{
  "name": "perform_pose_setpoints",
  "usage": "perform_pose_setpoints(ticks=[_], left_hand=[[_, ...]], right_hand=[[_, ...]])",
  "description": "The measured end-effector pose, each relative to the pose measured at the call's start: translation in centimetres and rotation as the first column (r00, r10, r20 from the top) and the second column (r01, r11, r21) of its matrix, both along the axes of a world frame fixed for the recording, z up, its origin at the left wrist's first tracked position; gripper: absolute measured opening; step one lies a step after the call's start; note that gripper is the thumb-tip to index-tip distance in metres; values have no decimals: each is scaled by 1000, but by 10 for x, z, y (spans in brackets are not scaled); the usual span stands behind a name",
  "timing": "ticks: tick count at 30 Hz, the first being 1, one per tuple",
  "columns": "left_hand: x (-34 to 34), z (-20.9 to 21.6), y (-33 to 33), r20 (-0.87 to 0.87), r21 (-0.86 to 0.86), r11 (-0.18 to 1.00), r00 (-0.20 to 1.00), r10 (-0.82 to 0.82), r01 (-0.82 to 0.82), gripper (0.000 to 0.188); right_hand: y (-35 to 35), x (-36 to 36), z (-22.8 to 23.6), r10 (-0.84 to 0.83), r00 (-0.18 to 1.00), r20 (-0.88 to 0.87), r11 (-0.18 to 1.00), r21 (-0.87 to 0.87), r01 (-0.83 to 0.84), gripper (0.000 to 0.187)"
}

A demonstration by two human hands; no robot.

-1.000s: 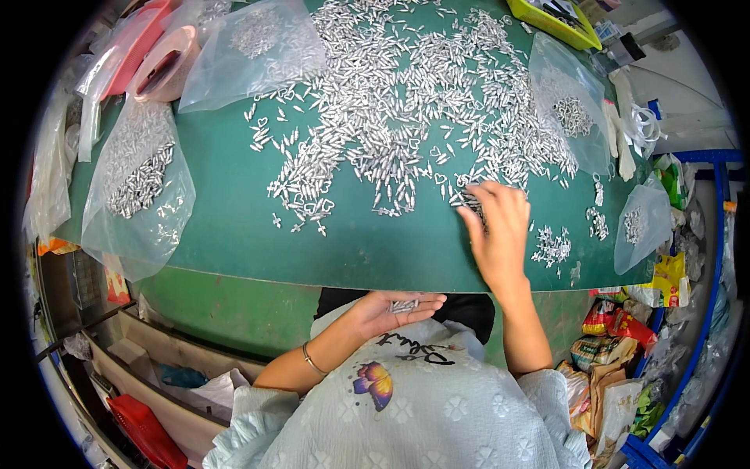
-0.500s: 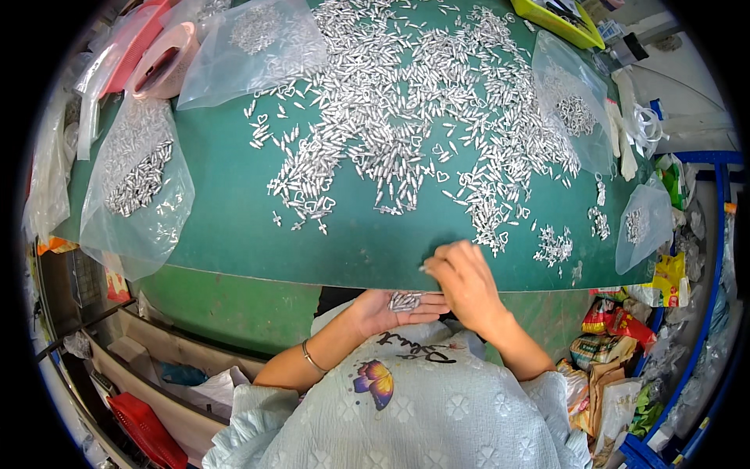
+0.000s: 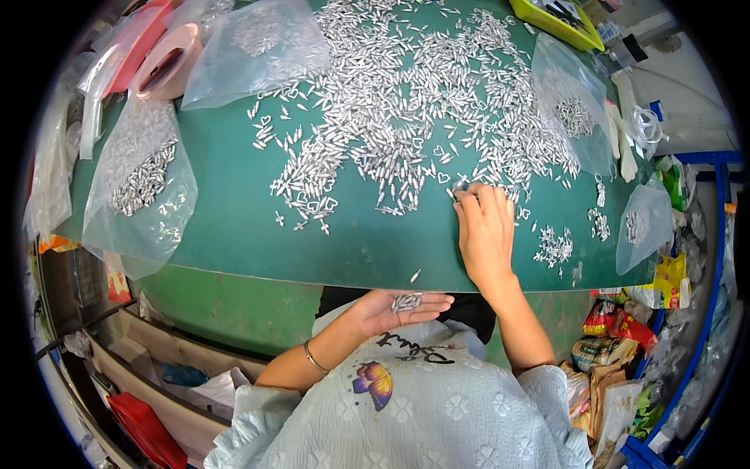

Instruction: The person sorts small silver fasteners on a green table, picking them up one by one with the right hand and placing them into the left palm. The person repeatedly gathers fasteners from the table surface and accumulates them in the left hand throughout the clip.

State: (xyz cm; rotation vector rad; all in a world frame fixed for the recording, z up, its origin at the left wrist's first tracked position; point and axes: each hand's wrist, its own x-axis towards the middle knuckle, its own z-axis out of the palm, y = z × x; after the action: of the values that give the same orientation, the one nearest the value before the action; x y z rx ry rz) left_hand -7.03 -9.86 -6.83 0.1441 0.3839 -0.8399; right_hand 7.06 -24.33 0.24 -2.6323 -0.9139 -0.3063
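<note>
My left hand [image 3: 383,313] lies palm up just off the table's near edge, its fingers stretched out. It cradles several small silver pointed metal pieces [image 3: 405,302]. My right hand [image 3: 486,227] reaches over the table, fingers curled down at the near edge of the big heap of similar pieces [image 3: 375,117]. A grey rounded thing [image 3: 459,187] shows at its fingertips; its kind is unclear. One loose pointed piece [image 3: 415,276] lies on the green table [image 3: 234,211] near the edge, just above my left hand. Heart-shaped and cross-shaped pieces are mixed into the heap.
Clear plastic bags of metal parts lie at the left [image 3: 139,187], back left [image 3: 258,47] and right [image 3: 574,117]. A pink bowl [image 3: 187,55] and a yellow tray [image 3: 558,27] stand at the back. A small pile of crosses [image 3: 553,246] lies to the right.
My right hand has moved away from above my left hand, up to the heap's edge. A loose pointed piece now shows near the table edge. My left hand stays palm up.
</note>
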Motion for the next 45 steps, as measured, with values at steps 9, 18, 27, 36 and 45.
perform_pose_setpoints(ticks=[9,18,27,36,45], left_hand=[[-9,-19,7,-184,-474,838,961,204,-269,64],[-10,-7,24,-137,-435,855,960,245,-281,63],[-30,-18,45,-317,-537,704,885,341,-464,62],[-19,-16,42,-100,-561,758,937,335,-331,79],[-20,-10,52,-87,-370,890,964,251,-265,75]], right_hand=[[-15,-53,3,447,846,-290,889,245,-386,20],[17,-42,10,395,865,-309,908,274,-317,38],[38,-51,-6,783,542,-305,619,469,-631,28],[62,-31,-13,706,666,-240,703,353,-618,30],[110,-24,-12,578,799,-165,806,267,-528,21]])
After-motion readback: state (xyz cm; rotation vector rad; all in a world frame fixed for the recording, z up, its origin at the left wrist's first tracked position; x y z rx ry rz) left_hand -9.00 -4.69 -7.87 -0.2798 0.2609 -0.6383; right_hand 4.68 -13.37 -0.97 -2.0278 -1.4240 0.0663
